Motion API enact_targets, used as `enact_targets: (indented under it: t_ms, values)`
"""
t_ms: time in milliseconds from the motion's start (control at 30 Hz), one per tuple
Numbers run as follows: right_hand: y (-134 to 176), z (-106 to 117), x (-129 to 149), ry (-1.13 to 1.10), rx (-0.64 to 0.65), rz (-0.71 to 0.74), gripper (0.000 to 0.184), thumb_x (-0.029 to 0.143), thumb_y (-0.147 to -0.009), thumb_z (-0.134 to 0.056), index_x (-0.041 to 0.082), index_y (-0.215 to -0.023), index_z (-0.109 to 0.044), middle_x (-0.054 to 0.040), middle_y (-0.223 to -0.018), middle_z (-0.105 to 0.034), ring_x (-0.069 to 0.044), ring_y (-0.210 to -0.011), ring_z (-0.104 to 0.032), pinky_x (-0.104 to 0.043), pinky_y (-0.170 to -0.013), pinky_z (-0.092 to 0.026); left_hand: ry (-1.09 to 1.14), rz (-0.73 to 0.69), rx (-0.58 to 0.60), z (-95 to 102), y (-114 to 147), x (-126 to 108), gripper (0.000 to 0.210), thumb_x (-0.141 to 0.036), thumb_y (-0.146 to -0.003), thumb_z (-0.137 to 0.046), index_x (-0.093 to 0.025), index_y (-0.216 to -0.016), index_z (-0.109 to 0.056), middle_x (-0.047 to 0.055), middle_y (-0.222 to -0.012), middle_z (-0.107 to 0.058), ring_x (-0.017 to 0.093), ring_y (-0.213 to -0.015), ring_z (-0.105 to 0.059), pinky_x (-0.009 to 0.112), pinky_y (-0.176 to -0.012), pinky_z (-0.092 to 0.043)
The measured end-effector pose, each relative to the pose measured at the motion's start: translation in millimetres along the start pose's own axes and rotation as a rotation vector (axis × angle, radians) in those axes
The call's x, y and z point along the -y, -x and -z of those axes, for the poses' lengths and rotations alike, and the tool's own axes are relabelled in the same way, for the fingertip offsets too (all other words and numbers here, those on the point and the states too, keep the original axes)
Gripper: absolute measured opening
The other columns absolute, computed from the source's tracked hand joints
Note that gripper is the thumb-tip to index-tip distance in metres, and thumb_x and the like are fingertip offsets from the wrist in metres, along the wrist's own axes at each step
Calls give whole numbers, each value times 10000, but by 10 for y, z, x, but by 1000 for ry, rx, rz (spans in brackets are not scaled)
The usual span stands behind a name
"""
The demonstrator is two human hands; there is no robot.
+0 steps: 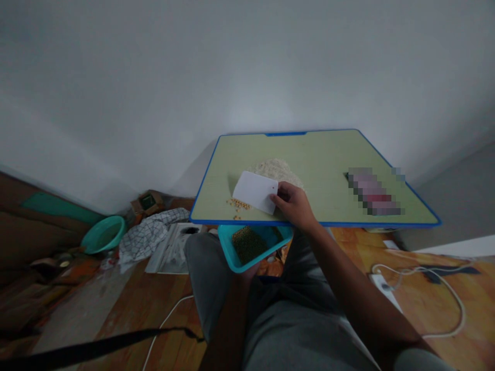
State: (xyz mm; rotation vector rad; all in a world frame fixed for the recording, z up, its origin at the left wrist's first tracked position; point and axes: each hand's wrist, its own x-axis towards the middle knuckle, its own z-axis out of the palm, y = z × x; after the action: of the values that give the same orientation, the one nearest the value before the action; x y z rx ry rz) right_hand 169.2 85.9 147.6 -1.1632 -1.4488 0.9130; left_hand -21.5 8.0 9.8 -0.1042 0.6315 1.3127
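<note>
Right hand [294,205] over the near edge of a green tabletop with blue rim [332,154], fingers closed on the right end of a white plastic scraper card [256,191], thumb and forefinger pinching its edge. Card tilted, stretching leftward from the hand, its lower left corner just above a small scatter of yellow kernels [240,204] on the table surface. Directly beyond the hand and the card, a pale heap of grain [278,169], touching or nearly touching the card's far edge. Well off to the right of the hand, a blurred pinkish object [373,191] on the same tabletop.

Below the hand, under the table's near edge, a teal rectangular tray [229,247] holding dark green grains [249,243], propped from beneath by the left hand [247,273]; only the forearm and a bit of the hand visible, grip not discernible.

Grey-trousered legs under the tray. Far to the left of the hands, on the floor, a teal basin [103,233] and a checked cloth [149,234]; to the right, a white cable [444,288] across the wooden floor.
</note>
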Motion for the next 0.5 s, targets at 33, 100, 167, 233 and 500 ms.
enact_targets:
  t_ms: [33,100,167,233,500]
  values:
    - [0,3,5,-9,7,3,161,343,-864,-717,213,-959,-728,-63,-916,-783,-225,-814,-710,-378,-796,-580,2,9,-26,-49,26,-4,604,-566,-1141,-261,-217,-1487,-613,78,-1813,-462,365,-1623,-503,668,-1462,-188]
    - [1,8,13,-37,27,6,167,350,-863,-719,211,-956,-726,-55,-901,-776,-220,-817,-709,-366,-786,-572,4,8,-49,-145,67,-9,608,-566,-1142,-242,-219,-1477,-612,58,-1821,-453,361,-1631,-491,665,-1466,-187]
    - [2,13,19,-58,40,0,180,358,-863,-721,209,-962,-727,-48,-890,-770,-212,-810,-703,-352,-771,-564,-2,4,-26,-202,84,-12,618,-569,-1144,-242,-221,-1473,-633,54,-1781,-514,338,-1593,-542,640,-1469,-192]
    - [3,16,24,-65,48,-7,187,367,-859,-724,208,-958,-728,-49,-892,-772,-208,-806,-699,-348,-764,-557,-10,13,-12,-196,71,-12,647,-592,-1141,-249,-218,-1434,-688,79,-1689,-621,325,-1538,-601,613,-1463,-202]
    - [7,13,34,-96,83,-3,221,405,-846,-731,203,-934,-720,-40,-880,-746,-205,-815,-679,-341,-756,-530,-39,-25,47,16,-48,28,657,-562,-1148,-227,-262,-1394,-757,61,-1741,-566,337,-1561,-575,663,-1423,-268]
